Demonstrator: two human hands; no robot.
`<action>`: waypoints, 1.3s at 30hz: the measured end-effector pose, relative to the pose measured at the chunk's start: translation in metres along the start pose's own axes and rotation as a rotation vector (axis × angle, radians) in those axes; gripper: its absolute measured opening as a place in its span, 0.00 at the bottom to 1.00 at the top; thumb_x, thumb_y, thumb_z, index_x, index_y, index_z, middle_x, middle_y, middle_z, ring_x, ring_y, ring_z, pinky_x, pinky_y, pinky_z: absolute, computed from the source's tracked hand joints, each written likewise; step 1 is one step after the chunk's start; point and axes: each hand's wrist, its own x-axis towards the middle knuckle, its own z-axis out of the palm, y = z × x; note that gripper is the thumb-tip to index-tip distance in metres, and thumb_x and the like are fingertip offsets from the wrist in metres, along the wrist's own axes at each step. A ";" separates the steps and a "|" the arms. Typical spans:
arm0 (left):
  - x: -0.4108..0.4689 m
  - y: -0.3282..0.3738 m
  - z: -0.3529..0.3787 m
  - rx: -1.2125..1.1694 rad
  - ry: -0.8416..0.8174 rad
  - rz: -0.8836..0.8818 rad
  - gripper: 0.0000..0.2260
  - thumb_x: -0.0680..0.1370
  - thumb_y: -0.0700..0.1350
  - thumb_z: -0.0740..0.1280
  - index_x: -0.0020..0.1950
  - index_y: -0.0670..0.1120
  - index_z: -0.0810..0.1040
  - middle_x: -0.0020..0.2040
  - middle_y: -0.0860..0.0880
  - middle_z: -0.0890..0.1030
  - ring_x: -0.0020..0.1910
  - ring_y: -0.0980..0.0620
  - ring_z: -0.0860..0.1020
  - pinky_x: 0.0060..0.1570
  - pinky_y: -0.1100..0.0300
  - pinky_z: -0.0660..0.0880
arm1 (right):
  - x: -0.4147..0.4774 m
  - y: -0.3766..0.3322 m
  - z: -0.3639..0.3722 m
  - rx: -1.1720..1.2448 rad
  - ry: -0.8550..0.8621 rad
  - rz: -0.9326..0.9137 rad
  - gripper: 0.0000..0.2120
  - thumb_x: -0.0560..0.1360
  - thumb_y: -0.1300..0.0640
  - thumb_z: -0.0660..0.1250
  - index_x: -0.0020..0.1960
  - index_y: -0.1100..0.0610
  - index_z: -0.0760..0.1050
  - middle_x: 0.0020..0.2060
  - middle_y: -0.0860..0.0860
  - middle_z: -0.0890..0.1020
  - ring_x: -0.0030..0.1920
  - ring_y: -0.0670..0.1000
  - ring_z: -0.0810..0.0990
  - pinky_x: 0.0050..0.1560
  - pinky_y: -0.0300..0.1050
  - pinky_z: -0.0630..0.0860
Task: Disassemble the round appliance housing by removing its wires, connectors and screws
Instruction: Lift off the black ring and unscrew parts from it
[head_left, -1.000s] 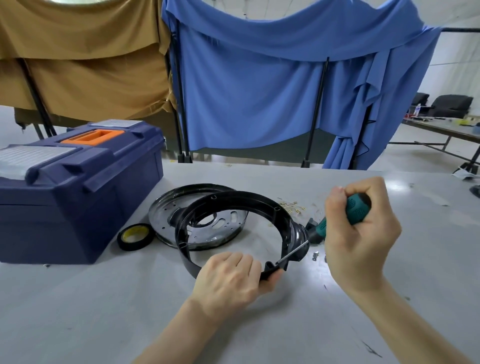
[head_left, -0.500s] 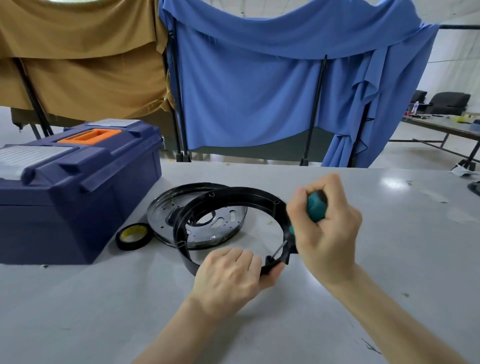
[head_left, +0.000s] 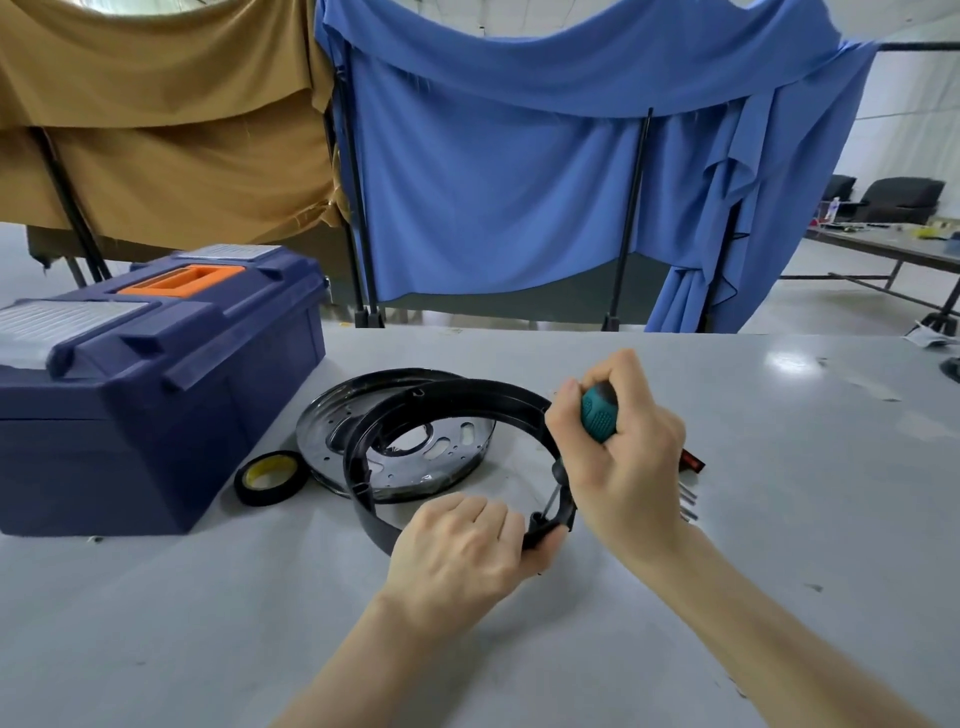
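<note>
Housing (head_left: 478, 389): black ring, mid-surface (head_left: 779, 519), far side lifted and overlapping metal plate (head_left: 324, 441) behind it. Near rim held by left hand (head_left: 457, 556), fingers curled over rim, thumb against small post on ring's inner side. Right hand (head_left: 623, 467) just right of ring, fingers clenched round teal handle of screwdriver (head_left: 600, 415); shaft angled down-left, tip at that post. Tape roll (head_left: 291, 480) flat on surface, just left of plate. Blue toolbox (head_left: 130, 405) with orange handle, closed, at far left. Small red-black part (head_left: 693, 461) and metal prongs (head_left: 688, 501) partly hidden behind right hand. Brown and blue cloths hung beyond surface.
</note>
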 end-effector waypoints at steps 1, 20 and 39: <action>0.000 0.001 0.000 0.000 0.001 0.004 0.25 0.70 0.55 0.75 0.24 0.47 0.63 0.21 0.50 0.62 0.20 0.49 0.60 0.24 0.60 0.55 | -0.001 0.000 -0.001 -0.006 0.000 0.003 0.11 0.77 0.60 0.61 0.37 0.61 0.65 0.22 0.54 0.63 0.25 0.56 0.62 0.22 0.43 0.60; 0.009 0.009 -0.007 0.021 0.104 0.024 0.24 0.76 0.53 0.68 0.24 0.48 0.65 0.22 0.50 0.63 0.21 0.50 0.61 0.23 0.58 0.57 | 0.004 -0.005 -0.011 0.022 0.105 -0.059 0.10 0.77 0.60 0.62 0.39 0.59 0.64 0.21 0.56 0.69 0.23 0.54 0.68 0.23 0.44 0.64; 0.014 -0.017 -0.016 -0.002 0.128 -0.165 0.26 0.72 0.55 0.73 0.23 0.46 0.63 0.20 0.50 0.63 0.19 0.50 0.63 0.20 0.60 0.58 | 0.013 0.042 -0.037 0.327 0.458 0.831 0.11 0.69 0.55 0.63 0.30 0.50 0.65 0.29 0.53 0.65 0.33 0.56 0.65 0.30 0.45 0.64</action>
